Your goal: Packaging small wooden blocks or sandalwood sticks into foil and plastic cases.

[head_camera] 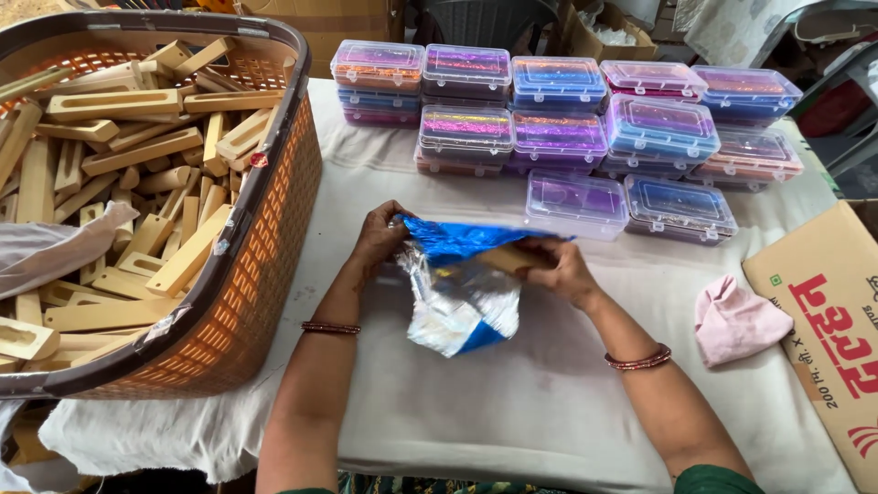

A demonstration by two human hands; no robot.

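Both hands, left and right, pinched blue foil half-wrapped around a wooden piece; basket remained full.

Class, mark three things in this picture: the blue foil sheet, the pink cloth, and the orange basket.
blue foil sheet (457, 240): head view, on its blue upper fold between the hands.
pink cloth (736, 320): head view, on its crumpled middle.
orange basket (265, 261): head view, on its woven side wall.

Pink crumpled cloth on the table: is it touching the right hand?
Apart. The head view shows bare table covering between the pink crumpled cloth and the right hand.
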